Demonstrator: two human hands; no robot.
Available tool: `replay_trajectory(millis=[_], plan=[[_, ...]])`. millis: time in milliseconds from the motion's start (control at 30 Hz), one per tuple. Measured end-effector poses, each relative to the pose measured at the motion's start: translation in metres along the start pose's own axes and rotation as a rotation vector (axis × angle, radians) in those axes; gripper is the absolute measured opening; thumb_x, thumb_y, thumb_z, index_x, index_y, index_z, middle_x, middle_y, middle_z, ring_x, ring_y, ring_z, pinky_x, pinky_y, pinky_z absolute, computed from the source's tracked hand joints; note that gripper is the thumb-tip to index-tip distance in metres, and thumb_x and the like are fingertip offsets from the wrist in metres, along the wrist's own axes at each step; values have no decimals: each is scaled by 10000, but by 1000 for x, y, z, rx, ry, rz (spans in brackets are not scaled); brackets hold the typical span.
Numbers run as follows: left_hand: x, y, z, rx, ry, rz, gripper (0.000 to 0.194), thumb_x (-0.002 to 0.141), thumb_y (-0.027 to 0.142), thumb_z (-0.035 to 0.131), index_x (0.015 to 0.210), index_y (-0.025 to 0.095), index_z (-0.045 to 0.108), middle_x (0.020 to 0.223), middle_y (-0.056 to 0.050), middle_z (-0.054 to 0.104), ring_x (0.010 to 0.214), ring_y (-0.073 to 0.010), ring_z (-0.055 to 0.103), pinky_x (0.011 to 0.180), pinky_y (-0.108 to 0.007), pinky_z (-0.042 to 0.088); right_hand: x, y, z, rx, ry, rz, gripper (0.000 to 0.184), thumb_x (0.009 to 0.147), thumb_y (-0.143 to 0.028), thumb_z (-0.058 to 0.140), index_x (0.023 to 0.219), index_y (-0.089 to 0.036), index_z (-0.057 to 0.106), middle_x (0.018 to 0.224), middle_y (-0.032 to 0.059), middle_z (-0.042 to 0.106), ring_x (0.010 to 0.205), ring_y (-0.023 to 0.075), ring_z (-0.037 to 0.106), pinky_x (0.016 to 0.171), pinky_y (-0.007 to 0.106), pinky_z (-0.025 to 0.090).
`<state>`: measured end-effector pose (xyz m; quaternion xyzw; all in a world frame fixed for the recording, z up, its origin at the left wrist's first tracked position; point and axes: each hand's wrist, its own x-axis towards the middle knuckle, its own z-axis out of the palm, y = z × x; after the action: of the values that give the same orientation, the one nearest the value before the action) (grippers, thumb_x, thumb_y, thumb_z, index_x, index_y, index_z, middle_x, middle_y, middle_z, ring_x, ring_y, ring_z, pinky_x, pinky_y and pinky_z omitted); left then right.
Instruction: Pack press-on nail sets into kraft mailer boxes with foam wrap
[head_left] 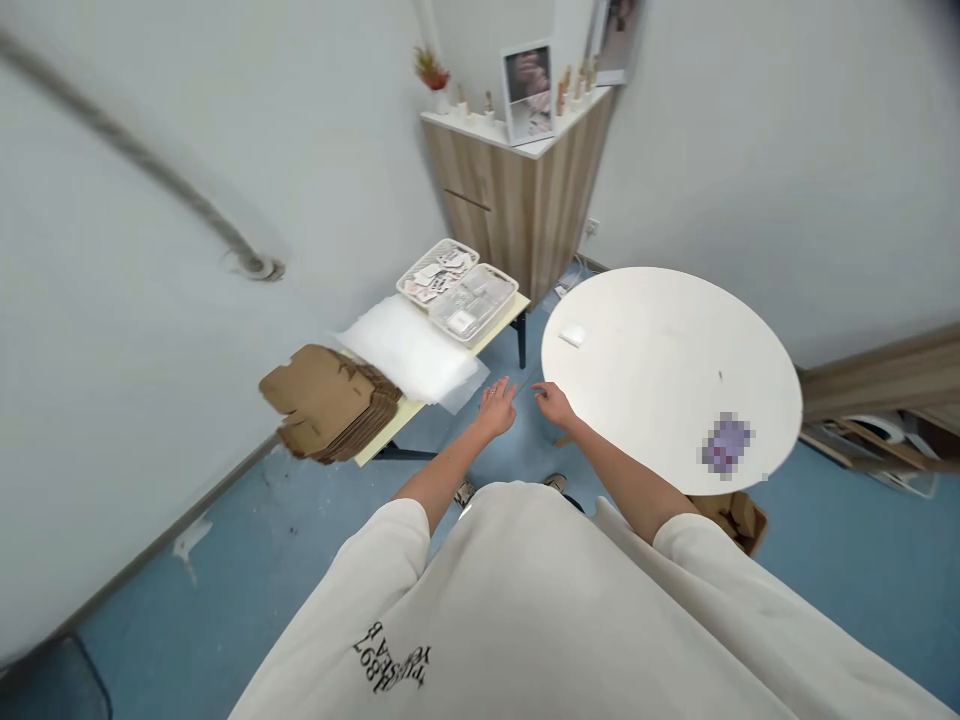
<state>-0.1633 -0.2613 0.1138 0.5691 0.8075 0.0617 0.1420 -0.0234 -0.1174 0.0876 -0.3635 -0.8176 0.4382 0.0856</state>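
Observation:
My left hand reaches forward with its fingers spread, holding nothing, just short of the edge of a sheet of white foam wrap on a low yellow table. My right hand hangs beside it with fingers loosely curled and nothing visible in them, close to the near left rim of a round white table. A stack of flat brown cardboard boxes lies on the low table's left end.
Two white baskets with small packets sit at the low table's far end. A small white object lies on the round table. A wooden cabinet stands in the corner. A cardboard box sits under the round table on the blue floor.

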Motion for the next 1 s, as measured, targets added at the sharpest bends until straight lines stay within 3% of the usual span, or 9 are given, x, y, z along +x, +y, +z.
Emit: replay_trajectory(millis=[167,367,467,600,767,1000], plan=[[-66,-82,-22,-41,139,-123,576,937,209,462,1507,174,390,1645,-150,275,1510,-311,270,1200,-502,261,23,-69,88,-72,-138,-212,375,877,-139,478,1188,-193,680,1248,107,641,981,192,650,1006,373,494],[-148,-204,-53,-65,324,-323,485,973,262,453,1451,181,431,1558,-154,396,1460,-294,346,1173,-480,307,33,-162,200,-74,-242,-395,378,883,-145,463,1200,-189,663,1245,110,618,924,181,662,936,357,529],[-182,-265,-62,-63,290,-440,491,976,324,482,1441,173,438,1536,-172,410,1396,-319,419,1145,-465,337,36,-201,244,-113,-278,-497,392,894,-154,457,1233,-200,647,1287,106,592,1014,198,651,965,367,519],[-216,-329,-65,-29,169,-522,537,931,452,580,1387,181,497,1498,-171,446,1391,-344,402,1187,-498,250,41,-248,281,-266,-315,-643,395,919,-173,462,1271,-214,638,1350,103,579,1229,244,559,1039,398,468],[-236,-365,-58,-30,86,-597,549,871,537,641,1310,214,576,1445,-154,498,1399,-351,378,1212,-553,141,50,-287,305,-505,-405,-707,393,937,-200,486,1306,-212,623,1374,104,586,1256,277,523,1049,423,423],[-243,-382,-54,-144,91,-710,537,869,627,594,1247,250,645,1394,-119,553,1402,-340,381,1222,-526,149,68,-299,322,-713,-501,-672,416,964,-256,467,1359,-209,589,1415,112,566,1286,305,479,1079,448,358]])
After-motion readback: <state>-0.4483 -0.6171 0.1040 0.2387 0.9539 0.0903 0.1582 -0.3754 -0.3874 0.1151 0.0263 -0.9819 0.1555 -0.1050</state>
